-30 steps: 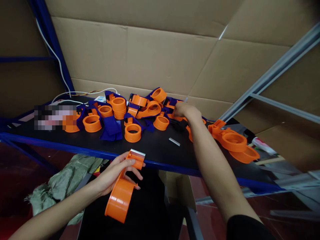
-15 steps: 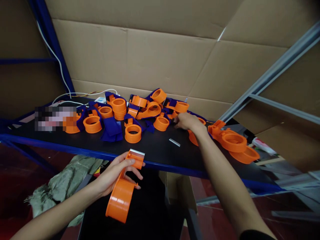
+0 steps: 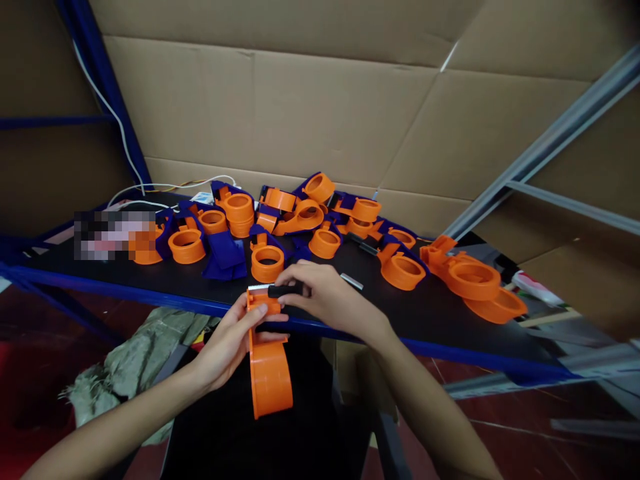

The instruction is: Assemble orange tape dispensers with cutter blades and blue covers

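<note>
An orange tape dispenser (image 3: 271, 380) is gripped by my left hand (image 3: 225, 343), its ring hanging down and its head turned up. A toothed metal blade (image 3: 259, 288) lies along the top of that head. My right hand (image 3: 325, 293) pinches a black strip (image 3: 286, 291) against the blade's right end; the fingers partly hide the strip. Just beyond my right hand, a loose metal blade (image 3: 352, 281) rests on the black tabletop. Behind my hands stands another orange dispenser (image 3: 267, 261) with a blue part on it.
Several orange and blue dispensers crowd the table (image 3: 320, 327) along its back. Blue flat pieces (image 3: 223, 257) lie left of centre. Stacked orange dispensers (image 3: 474, 277) sit at the right, near a metal frame post (image 3: 545, 133). A white cable (image 3: 116, 120) runs down the left post.
My right hand has come back from the far dispensers with a black strip, now at the blade. My left hand has turned the dispenser more upright and raised it slightly.
</note>
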`<action>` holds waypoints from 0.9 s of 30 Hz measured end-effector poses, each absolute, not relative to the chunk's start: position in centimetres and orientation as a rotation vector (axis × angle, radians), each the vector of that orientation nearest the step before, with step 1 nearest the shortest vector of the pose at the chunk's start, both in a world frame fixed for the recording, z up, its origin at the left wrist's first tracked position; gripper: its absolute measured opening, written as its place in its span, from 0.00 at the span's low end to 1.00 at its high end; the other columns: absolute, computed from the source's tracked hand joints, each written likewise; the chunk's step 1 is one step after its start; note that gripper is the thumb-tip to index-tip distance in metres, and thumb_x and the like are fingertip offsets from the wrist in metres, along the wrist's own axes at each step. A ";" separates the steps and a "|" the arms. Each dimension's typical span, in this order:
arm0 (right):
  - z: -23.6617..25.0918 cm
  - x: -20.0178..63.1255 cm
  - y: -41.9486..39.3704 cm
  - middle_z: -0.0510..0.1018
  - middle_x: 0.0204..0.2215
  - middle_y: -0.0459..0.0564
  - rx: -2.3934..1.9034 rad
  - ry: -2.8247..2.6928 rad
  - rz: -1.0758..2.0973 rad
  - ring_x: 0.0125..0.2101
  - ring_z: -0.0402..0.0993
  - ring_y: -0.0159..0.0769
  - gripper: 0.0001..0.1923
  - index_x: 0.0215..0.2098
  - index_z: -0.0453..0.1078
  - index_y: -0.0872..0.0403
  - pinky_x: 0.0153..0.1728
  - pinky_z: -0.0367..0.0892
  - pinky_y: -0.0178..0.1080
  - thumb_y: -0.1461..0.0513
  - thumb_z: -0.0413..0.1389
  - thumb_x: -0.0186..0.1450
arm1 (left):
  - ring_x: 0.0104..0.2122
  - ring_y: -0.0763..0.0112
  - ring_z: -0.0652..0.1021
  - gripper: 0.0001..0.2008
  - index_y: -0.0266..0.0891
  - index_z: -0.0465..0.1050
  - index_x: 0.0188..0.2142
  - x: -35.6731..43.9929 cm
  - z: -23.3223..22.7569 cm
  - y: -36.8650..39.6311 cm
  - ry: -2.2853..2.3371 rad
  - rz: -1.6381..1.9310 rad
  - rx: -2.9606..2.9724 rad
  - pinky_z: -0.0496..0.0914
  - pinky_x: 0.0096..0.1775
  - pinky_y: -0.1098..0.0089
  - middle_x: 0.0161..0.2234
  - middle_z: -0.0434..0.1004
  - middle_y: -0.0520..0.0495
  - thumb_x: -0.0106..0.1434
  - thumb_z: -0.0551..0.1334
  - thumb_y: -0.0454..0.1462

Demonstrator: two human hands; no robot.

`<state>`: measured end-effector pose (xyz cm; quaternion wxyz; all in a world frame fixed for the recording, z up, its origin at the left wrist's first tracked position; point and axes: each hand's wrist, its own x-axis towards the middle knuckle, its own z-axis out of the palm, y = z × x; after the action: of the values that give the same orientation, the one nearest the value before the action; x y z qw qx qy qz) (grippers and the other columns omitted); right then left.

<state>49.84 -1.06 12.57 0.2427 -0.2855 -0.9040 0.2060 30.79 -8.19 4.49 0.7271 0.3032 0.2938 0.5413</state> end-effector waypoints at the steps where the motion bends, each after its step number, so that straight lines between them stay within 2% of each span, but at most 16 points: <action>1: 12.0 49.4 -1.6 0.78 0.40 0.50 -0.777 -2.460 0.490 0.42 0.75 0.37 0.09 0.45 0.75 0.50 0.43 0.71 0.39 0.64 0.61 0.66 | 0.50 0.54 0.79 0.17 0.40 0.69 0.52 30.8 4.4 -8.2 0.644 1.205 0.666 0.76 0.50 0.49 0.51 0.77 0.41 0.65 0.65 0.38; 4: 10.5 48.6 -2.6 0.75 0.43 0.52 -0.779 -2.414 0.361 0.45 0.73 0.38 0.10 0.46 0.75 0.49 0.45 0.71 0.41 0.64 0.58 0.68 | 0.50 0.55 0.79 0.17 0.40 0.68 0.53 31.0 4.3 -8.3 0.633 1.202 0.677 0.75 0.51 0.50 0.52 0.76 0.41 0.65 0.65 0.37; 10: 8.4 47.5 -3.2 0.69 0.45 0.52 -0.850 -2.158 0.416 0.41 0.73 0.38 0.10 0.45 0.73 0.49 0.39 0.75 0.40 0.64 0.61 0.65 | 0.47 0.56 0.80 0.20 0.41 0.68 0.55 31.2 4.2 -8.1 0.614 1.203 0.703 0.77 0.48 0.51 0.53 0.76 0.40 0.65 0.66 0.39; 13: 7.9 47.0 -3.3 0.68 0.46 0.52 -0.835 -2.056 0.464 0.40 0.73 0.37 0.16 0.48 0.69 0.49 0.35 0.76 0.38 0.65 0.62 0.62 | 0.46 0.58 0.81 0.17 0.41 0.69 0.53 31.0 4.3 -8.0 0.622 1.213 0.712 0.78 0.47 0.53 0.52 0.77 0.42 0.65 0.65 0.38; 16: 7.8 46.8 -3.4 0.68 0.48 0.52 -0.812 -2.054 0.442 0.45 0.73 0.38 0.19 0.52 0.67 0.48 0.41 0.76 0.40 0.66 0.61 0.63 | 0.43 0.60 0.81 0.16 0.41 0.69 0.52 30.9 4.5 -8.0 0.624 1.221 0.720 0.79 0.45 0.55 0.51 0.77 0.43 0.66 0.64 0.37; 19: 7.7 46.7 -3.3 0.70 0.47 0.53 -0.813 -2.036 0.385 0.46 0.72 0.39 0.15 0.49 0.69 0.48 0.44 0.75 0.41 0.64 0.61 0.64 | 0.41 0.61 0.82 0.17 0.41 0.68 0.53 30.8 4.5 -8.0 0.621 1.220 0.716 0.79 0.44 0.55 0.47 0.78 0.43 0.65 0.64 0.36; 23: 6.9 46.9 -2.7 0.74 0.36 0.50 -0.864 -1.967 0.360 0.38 0.73 0.39 0.05 0.35 0.72 0.51 0.37 0.73 0.41 0.60 0.63 0.63 | 0.40 0.61 0.82 0.15 0.39 0.68 0.51 30.7 4.1 -7.6 0.630 1.194 0.713 0.79 0.43 0.55 0.41 0.78 0.45 0.65 0.64 0.37; 25: 6.6 47.0 -2.4 0.76 0.35 0.50 -0.840 -2.015 0.401 0.38 0.73 0.39 0.04 0.35 0.72 0.51 0.37 0.73 0.41 0.61 0.62 0.65 | 0.38 0.62 0.82 0.14 0.39 0.68 0.50 30.6 3.8 -7.4 0.638 1.183 0.715 0.79 0.42 0.55 0.39 0.79 0.45 0.66 0.63 0.37; 27: 6.6 47.1 -2.4 0.77 0.38 0.51 -0.801 -2.093 0.435 0.42 0.73 0.40 0.04 0.40 0.73 0.51 0.41 0.73 0.42 0.62 0.60 0.66 | 0.35 0.63 0.82 0.14 0.39 0.67 0.50 30.6 3.6 -7.3 0.646 1.179 0.720 0.79 0.42 0.54 0.38 0.79 0.44 0.66 0.63 0.37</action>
<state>47.15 -2.38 6.58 0.4164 -0.3191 -0.8335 0.1733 30.56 -7.26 3.64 0.7232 0.3261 0.2926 0.5339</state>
